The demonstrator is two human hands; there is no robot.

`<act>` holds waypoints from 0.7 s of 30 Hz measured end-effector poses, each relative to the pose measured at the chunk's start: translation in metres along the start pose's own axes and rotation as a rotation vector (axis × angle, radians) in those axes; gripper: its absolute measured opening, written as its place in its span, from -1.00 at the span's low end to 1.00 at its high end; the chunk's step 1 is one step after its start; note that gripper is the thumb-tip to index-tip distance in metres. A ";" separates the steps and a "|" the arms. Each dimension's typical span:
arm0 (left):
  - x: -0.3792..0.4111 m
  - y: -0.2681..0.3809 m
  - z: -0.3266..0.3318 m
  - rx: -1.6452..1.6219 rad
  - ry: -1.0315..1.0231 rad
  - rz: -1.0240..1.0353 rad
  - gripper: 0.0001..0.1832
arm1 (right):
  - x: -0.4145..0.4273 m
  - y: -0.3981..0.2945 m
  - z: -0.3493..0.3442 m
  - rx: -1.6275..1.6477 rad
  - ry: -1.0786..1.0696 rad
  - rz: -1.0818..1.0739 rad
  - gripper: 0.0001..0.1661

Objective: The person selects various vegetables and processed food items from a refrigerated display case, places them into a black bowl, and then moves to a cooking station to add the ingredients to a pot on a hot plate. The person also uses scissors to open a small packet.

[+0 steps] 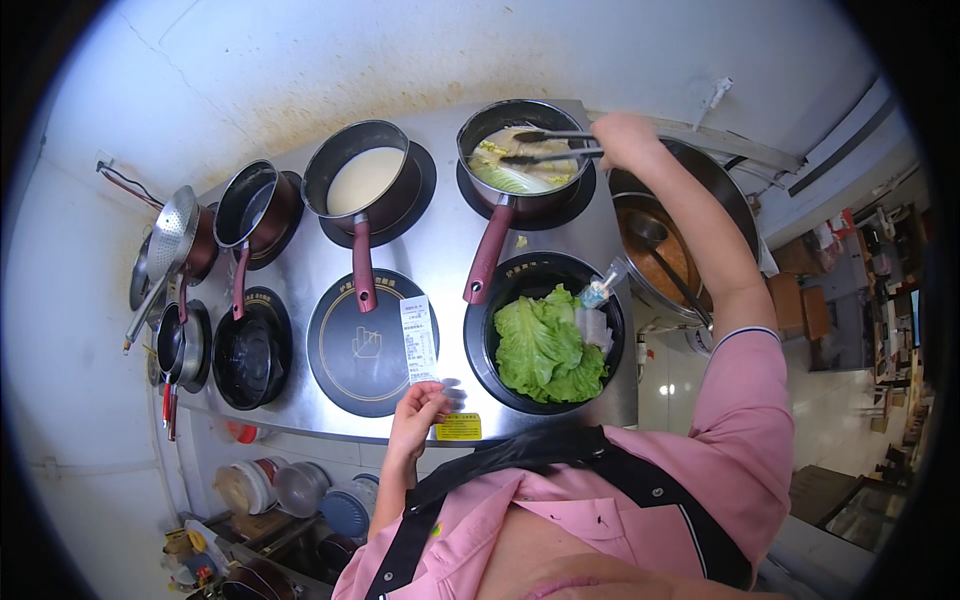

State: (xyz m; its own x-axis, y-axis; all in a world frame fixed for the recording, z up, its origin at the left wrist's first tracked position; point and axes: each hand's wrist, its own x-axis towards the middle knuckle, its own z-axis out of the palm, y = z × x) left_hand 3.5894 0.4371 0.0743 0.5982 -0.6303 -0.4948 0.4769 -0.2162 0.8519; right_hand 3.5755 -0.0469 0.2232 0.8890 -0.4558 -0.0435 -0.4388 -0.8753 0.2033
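Note:
My right hand holds a pair of tongs, whose tips reach into a saucepan of pale broth with cabbage leaves. Between the thumb and fingers of my left hand is the lower end of a printed paper slip, over the front edge of the steel counter. A black bowl in front of me holds green lettuce leaves, a greyish block-like food and a small clear plastic packet.
Another saucepan holds milky liquid. Farther left stand an empty-looking saucepan, a perforated strainer and a black bowl. At the right, a large pot holds orange-brown liquid and a ladle. Several pan handles point towards me.

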 end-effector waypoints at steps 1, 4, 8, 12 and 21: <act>0.001 -0.001 -0.001 0.004 0.003 -0.005 -0.78 | -0.002 -0.006 0.002 -0.002 0.020 -0.032 -0.69; 0.002 0.001 -0.001 0.014 -0.027 0.003 -0.82 | 0.000 -0.006 0.002 -0.035 -0.121 -0.007 -0.60; 0.001 0.003 -0.004 -0.005 0.012 -0.008 -0.79 | -0.010 0.009 -0.021 -0.002 -0.189 0.034 -0.59; 0.002 -0.007 -0.011 -0.015 0.003 -0.008 -0.82 | -0.018 0.004 -0.009 0.030 -0.070 -0.036 -0.66; -0.002 -0.013 -0.021 -0.049 0.025 -0.006 -0.82 | -0.014 0.013 -0.013 -0.041 -0.146 0.063 -0.54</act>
State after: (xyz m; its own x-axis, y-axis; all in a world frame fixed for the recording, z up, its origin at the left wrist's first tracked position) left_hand 3.5954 0.4564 0.0609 0.6106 -0.6104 -0.5045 0.5114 -0.1825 0.8397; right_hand 3.5595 -0.0498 0.2395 0.8302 -0.5306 -0.1710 -0.4843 -0.8384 0.2501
